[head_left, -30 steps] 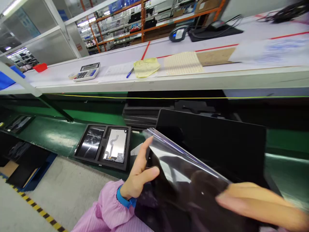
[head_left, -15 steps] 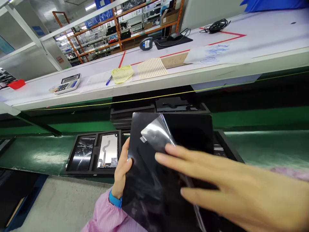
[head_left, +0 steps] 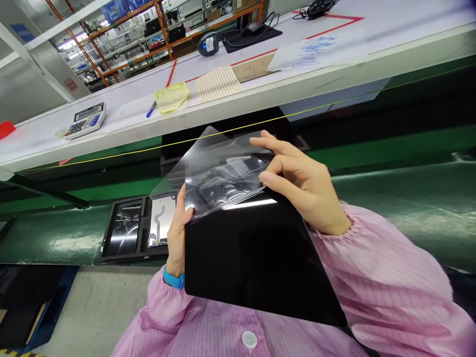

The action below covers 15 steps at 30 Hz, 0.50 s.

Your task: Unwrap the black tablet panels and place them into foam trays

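Head view: left hand (head_left: pixel 177 229) curled closed around left edge of black tablet panel (head_left: pixel 256 263), held above green bench (head_left: pixel 405 198). Right hand (head_left: pixel 301 183) pinches clear protective film (head_left: pixel 223 173), now lifted off the far half, more peeled than earlier.

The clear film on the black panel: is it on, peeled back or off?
Peeled back: the clear film is lifted off most of the black panel, pinched by the right hand; full release is unclear.
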### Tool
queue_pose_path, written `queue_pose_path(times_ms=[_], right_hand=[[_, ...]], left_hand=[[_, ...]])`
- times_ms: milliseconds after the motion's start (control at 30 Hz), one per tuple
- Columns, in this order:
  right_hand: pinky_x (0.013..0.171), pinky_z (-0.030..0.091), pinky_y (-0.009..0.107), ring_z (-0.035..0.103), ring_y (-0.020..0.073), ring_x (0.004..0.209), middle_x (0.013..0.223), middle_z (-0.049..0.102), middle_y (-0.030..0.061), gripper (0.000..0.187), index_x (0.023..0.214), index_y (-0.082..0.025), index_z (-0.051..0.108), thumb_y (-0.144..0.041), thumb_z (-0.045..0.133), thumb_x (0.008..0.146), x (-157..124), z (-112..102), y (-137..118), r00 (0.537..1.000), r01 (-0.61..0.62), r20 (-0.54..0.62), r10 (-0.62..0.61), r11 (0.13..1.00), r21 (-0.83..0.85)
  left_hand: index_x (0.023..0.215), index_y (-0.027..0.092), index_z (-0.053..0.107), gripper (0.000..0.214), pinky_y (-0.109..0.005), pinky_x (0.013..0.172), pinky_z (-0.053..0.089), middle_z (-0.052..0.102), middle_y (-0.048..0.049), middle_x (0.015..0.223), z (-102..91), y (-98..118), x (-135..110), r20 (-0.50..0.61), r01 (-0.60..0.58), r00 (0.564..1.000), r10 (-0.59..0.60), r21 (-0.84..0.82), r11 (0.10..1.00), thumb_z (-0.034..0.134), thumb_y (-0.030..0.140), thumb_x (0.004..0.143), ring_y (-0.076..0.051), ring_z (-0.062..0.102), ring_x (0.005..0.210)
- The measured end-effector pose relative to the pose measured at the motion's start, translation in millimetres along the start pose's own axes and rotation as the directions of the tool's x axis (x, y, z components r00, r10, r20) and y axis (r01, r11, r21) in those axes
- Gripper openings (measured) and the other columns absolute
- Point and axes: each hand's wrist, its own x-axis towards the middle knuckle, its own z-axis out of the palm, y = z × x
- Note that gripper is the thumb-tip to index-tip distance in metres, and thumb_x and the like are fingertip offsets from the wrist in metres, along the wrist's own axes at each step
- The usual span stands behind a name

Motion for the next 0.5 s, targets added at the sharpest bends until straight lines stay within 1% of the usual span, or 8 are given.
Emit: queue_pose_path(times_ms=[67,100,200,267,333,400,467,500], right_hand=[[0.118,0.038,0.049,0.041,0.0290,0.140,0.136,0.057,0.0007,0.026,0.069,-0.021,0.053,-0.029,0.061,0.093,-0.8,0.2,-0.1,1.000,-0.023,0.000,0.023,1.000,0.007],[0.118,0.038,0.049,0.040,0.0290,0.140,0.135,0.058,0.0004,0.026,0.069,-0.021,0.054,-0.029,0.061,0.092,-1.5,0.4,-0.2,1.000,-0.031,-0.004,0.031,0.999,0.010],[0.119,0.038,0.046,0.040,0.0275,0.140,0.134,0.059,-0.0014,0.026,0.068,-0.020,0.054,-0.029,0.062,0.092,-3.5,0.4,0.2,0.998,-0.052,-0.020,0.052,0.999,0.011],[0.119,0.037,0.045,0.040,0.0269,0.140,0.133,0.059,-0.0019,0.026,0.067,-0.020,0.054,-0.028,0.062,0.091,-4.5,-0.9,2.2,0.998,-0.064,-0.026,0.065,0.998,0.019],[0.118,0.036,0.045,0.041,0.0270,0.139,0.132,0.060,-0.0011,0.026,0.066,-0.020,0.054,-0.027,0.064,0.090,-5.3,-2.9,5.2,0.996,-0.078,-0.030,0.079,0.996,0.040],[0.118,0.034,0.047,0.043,0.0278,0.138,0.130,0.062,0.0003,0.026,0.066,-0.019,0.055,-0.027,0.065,0.088,-6.3,-4.1,7.7,0.995,-0.087,-0.042,0.090,0.994,0.066],[0.120,0.031,0.047,0.047,0.0276,0.135,0.126,0.064,0.0004,0.028,0.065,-0.020,0.056,-0.030,0.068,0.088,-7.3,-3.5,8.4,0.993,-0.086,-0.070,0.091,0.993,0.080],[0.121,0.030,0.046,0.048,0.0265,0.134,0.125,0.064,-0.0005,0.029,0.065,-0.020,0.057,-0.034,0.069,0.088,-7.8,-2.6,8.2,0.991,-0.093,-0.087,0.101,0.992,0.087]], left_hand=[[0.139,0.027,0.059,0.049,-0.034,0.126,0.023,0.058,0.0019,0.148,-1.6,-1.9,2.0,-0.003,-0.019,1.000,0.019,0.015,1.000,0.057,0.023,0.090,-0.022,0.032,0.152],[0.136,0.027,0.061,0.046,-0.035,0.126,0.024,0.058,0.0017,0.149,-2.4,-2.7,3.0,-0.016,-0.020,1.000,0.020,0.030,0.999,0.058,0.022,0.091,-0.022,0.032,0.152],[0.128,0.027,0.067,0.039,-0.033,0.126,0.025,0.050,0.0044,0.155,-3.9,-4.7,6.6,-0.045,-0.016,0.999,0.020,0.086,0.996,0.060,0.023,0.091,-0.022,0.029,0.153],[0.125,0.026,0.069,0.037,-0.031,0.127,0.021,0.048,0.0053,0.156,-3.0,-5.5,8.5,-0.046,-0.021,0.999,0.026,0.106,0.994,0.062,0.023,0.089,-0.021,0.025,0.155],[0.129,0.024,0.066,0.041,-0.032,0.128,0.018,0.053,0.0033,0.153,0.2,-5.1,8.3,-0.053,-0.004,0.999,0.008,0.083,0.997,0.063,0.023,0.087,-0.020,0.025,0.155],[0.138,0.023,0.058,0.052,-0.035,0.128,0.019,0.060,0.0005,0.147,5.1,-3.1,5.6,-0.032,0.053,0.998,-0.053,0.010,0.999,0.063,0.022,0.086,-0.022,0.029,0.153],[0.146,0.022,0.048,0.062,-0.038,0.126,0.023,0.063,-0.0009,0.142,9.7,-0.1,2.1,0.030,0.106,0.994,-0.104,-0.087,0.990,0.062,0.021,0.085,-0.024,0.033,0.151],[0.148,0.023,0.045,0.065,-0.038,0.126,0.025,0.063,-0.0010,0.141,11.2,1.5,0.9,0.070,0.119,0.991,-0.111,-0.124,0.985,0.062,0.021,0.085,-0.025,0.035,0.150]])
